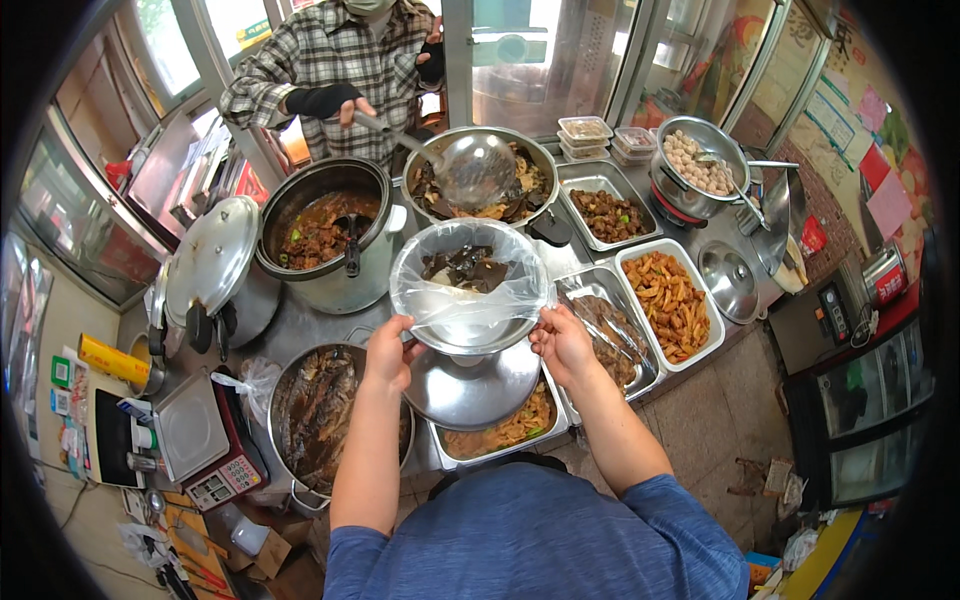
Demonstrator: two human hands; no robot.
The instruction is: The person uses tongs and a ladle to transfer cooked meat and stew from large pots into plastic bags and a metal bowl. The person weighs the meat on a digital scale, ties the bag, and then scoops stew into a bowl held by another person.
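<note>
My left hand (394,351) and my right hand (561,343) grip opposite sides of a metal bowl (465,335). A clear plastic bag (409,281) lines it and is folded over its rim. Dark, sheet-like pieces of food (480,268) lie inside the bag. Just beyond the bowl is a large pot of similar dark food (534,191). Over that pot, another person's hand (352,109) holds a perforated metal skimmer (476,171). Under the bowl, a round metal lid (480,386) partly covers a tray of sliced food (491,436).
A deep pot of stew (319,240) and a pot of dark braised food (319,405) stand to the left, near a scale (217,450). Food trays (667,300) line the right. A pot of meatballs (697,161) sits at the back right.
</note>
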